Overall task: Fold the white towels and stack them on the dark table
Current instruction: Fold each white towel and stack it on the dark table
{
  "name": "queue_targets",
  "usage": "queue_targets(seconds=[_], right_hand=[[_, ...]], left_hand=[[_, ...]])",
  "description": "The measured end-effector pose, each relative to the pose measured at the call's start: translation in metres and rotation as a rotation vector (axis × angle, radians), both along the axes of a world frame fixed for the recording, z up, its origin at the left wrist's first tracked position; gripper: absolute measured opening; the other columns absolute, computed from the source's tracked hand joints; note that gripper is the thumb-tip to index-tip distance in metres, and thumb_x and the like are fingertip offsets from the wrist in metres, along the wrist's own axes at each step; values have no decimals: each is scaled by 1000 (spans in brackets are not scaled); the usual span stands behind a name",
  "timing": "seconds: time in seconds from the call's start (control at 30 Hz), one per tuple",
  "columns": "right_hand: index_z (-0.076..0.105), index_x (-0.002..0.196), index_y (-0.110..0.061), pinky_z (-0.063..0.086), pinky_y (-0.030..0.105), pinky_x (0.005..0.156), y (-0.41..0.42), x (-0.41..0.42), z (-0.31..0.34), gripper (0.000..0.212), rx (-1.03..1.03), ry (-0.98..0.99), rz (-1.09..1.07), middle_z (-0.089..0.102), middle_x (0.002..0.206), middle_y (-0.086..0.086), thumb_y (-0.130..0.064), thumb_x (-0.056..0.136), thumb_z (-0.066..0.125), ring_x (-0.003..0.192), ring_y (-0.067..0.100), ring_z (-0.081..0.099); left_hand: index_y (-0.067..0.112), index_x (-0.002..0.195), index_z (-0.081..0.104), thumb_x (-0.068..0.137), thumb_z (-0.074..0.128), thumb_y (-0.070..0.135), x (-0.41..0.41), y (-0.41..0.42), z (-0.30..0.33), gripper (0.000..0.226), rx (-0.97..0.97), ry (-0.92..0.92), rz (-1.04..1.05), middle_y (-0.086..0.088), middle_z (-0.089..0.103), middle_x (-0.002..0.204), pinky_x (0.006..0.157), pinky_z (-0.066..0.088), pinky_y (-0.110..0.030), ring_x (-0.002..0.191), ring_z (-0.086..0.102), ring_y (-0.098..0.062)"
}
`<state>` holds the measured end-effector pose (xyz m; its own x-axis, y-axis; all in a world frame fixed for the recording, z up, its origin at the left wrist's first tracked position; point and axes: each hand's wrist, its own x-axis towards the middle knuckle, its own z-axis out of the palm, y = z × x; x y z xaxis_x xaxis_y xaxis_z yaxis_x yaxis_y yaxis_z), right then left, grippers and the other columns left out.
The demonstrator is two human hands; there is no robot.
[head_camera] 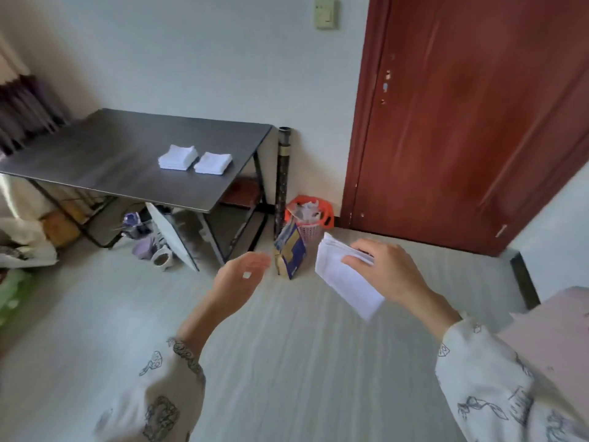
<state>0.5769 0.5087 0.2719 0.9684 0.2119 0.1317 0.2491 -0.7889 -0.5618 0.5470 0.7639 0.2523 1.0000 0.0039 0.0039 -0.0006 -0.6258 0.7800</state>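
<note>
The right hand (387,271) is gripping a folded towel (345,277) in the air over the floor (287,362). The left hand (240,275) is hanging empty, fingers loose. Two towel stacks (195,161) are sitting side by side on the desk (105,161).

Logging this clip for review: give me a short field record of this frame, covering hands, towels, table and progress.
left hand: left hand open, holds nothing, raised over the floor
right hand: right hand grips a folded towel in the air
table: dark table stands by the wall, away from the hands
stacks: left pile and right pile of folded towels lie side by side on the table
progress: held towel folded, not yet on a pile
nearby: blue box and orange basket on the floor near the door
</note>
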Motion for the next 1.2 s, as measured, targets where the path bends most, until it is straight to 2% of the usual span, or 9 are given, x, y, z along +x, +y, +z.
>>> queue_targets(seconds=[0.17, 0.3, 0.43, 0.6, 0.77, 0.83, 0.93, 1.07, 1.2], right_hand=[[67, 85, -18, 43, 34, 70, 93, 82, 1, 13, 74, -11, 166, 65, 80, -4, -30, 85, 62, 75, 17, 56], [67, 90, -21, 44, 33, 71, 153, 163, -5, 14, 29, 10, 251, 65, 85, -4, -33, 85, 61, 78, 17, 57], [67, 93, -25, 40, 26, 75, 204, 251, -6, 14, 0, 29, 344, 65, 92, -7, -34, 86, 60, 84, 11, 55], [66, 99, -23, 43, 22, 69, 267, 341, 13, 18, -18, 94, 454, 64, 94, -9, -35, 89, 57, 85, 12, 57], [68, 97, -21, 50, 31, 76, 333, 413, 22, 21, 65, 189, 576, 68, 91, -8, -37, 85, 61, 85, 10, 61], [69, 95, -21, 51, 35, 77, 357, 441, 21, 21, 84, 217, 579, 68, 89, -6, -38, 84, 63, 84, 12, 62], [70, 94, -23, 50, 35, 81, 388, 485, 10, 20, 128, 264, 528, 68, 91, -7, -39, 83, 64, 87, 12, 62], [69, 86, -26, 47, 31, 81, 430, 544, -13, 15, 162, 344, 433, 68, 88, -7, -40, 83, 64, 87, 16, 61], [71, 89, -20, 45, 31, 85, 461, 596, -37, 22, 338, 560, 287, 69, 94, 0, -41, 82, 65, 93, 18, 61]], left_hand=[[22, 100, 61, 91, 46, 1, 38, 92, -3, 27, -39, -10, 99, 6, 66, 92, 73, 44, -11, 78, 60, 6], [23, 101, 59, 91, 46, 0, 98, 142, -16, 28, -59, 37, 120, 14, 64, 91, 70, 44, -13, 81, 60, 3], [24, 100, 59, 91, 50, 4, 181, 185, -23, 24, -87, 49, 171, 4, 66, 94, 71, 44, -12, 79, 60, 7], [23, 121, 53, 88, 58, 16, 272, 226, -13, 34, -63, 103, 195, 9, 56, 115, 80, 45, -18, 101, 57, -10], [39, 123, 45, 82, 67, 32, 346, 273, 0, 48, -243, 108, 126, 19, 50, 128, 102, 34, -28, 122, 43, 0], [41, 112, 52, 78, 68, 37, 377, 291, 4, 37, -362, 96, 97, 18, 61, 116, 99, 38, -27, 115, 52, 2], [23, 100, 63, 84, 65, 33, 426, 320, -2, 19, -364, 64, 51, 6, 69, 97, 83, 50, -28, 94, 64, -8], [10, 102, 60, 91, 53, 28, 494, 363, -20, 22, -371, 72, -74, -15, 63, 100, 77, 53, -29, 91, 64, -19], [15, 108, 54, 95, 45, 29, 555, 406, -24, 21, -490, 262, -207, 1, 65, 94, 73, 54, -32, 90, 65, -11]])
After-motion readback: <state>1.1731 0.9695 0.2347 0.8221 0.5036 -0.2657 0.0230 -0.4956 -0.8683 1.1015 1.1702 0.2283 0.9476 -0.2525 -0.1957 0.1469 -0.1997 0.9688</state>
